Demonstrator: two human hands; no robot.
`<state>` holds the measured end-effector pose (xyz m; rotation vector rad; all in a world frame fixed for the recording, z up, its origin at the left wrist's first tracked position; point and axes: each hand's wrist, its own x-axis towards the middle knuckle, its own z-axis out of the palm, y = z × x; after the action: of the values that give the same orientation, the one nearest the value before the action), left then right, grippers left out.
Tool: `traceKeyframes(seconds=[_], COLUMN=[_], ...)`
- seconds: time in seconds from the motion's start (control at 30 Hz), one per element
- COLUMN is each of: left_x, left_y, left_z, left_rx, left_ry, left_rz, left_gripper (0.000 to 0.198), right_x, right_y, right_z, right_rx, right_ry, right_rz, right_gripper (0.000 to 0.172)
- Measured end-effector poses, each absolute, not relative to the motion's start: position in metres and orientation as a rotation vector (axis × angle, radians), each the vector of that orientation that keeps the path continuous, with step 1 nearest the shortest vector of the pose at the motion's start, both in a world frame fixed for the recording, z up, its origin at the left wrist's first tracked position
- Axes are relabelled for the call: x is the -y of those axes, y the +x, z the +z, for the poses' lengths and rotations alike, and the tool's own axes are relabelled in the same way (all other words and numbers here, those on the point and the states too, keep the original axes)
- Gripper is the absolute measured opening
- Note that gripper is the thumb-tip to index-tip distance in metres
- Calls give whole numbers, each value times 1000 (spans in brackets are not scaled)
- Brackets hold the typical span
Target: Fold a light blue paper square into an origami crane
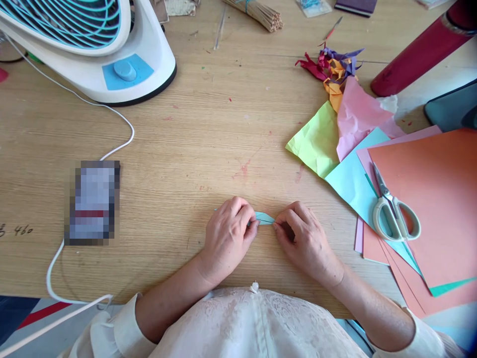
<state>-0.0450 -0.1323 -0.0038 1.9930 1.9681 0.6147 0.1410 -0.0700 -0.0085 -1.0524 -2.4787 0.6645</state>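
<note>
Between my two hands is a small folded piece of light blue paper (265, 218), narrow and pointed toward the right. My left hand (229, 236) pinches it with thumb and fingers, covering much of its left part; a tiny blue tip peeks out beyond the knuckles. At the right end, the thumb and forefinger of my right hand (305, 238) are pinched on the paper's point. Both hands rest low over the wooden table (179, 169), close to its front edge.
To the right, white-handled scissors (395, 219) lie on coloured paper sheets (428, 199). Behind are a green sheet (316, 141), folded paper figures (335, 67) and a red bottle (421, 52). On the left stand a fan (149, 54) and a corded, blurred phone (93, 201). A stick bundle (257, 14) lies at the back.
</note>
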Motion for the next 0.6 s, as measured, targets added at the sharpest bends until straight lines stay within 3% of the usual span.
traceKeyframes(seconds=[0.3, 0.47, 0.6], left_x=[130, 130, 130], left_y=[-48, -49, -51], left_z=[-2, -5, -6], left_rx=[-1866, -1847, -1833], left_ry=[1954, 1951, 1969], left_rz=[660, 689, 720], left_gripper=[7, 7, 7], right_x=[72, 86, 99], right_y=[147, 160, 158], right_z=[-7, -4, -6], right_rx=[2485, 2700, 2812], right_ry=[-1021, -831, -839], right_rz=[638, 376, 181], right_gripper=[7, 35, 47])
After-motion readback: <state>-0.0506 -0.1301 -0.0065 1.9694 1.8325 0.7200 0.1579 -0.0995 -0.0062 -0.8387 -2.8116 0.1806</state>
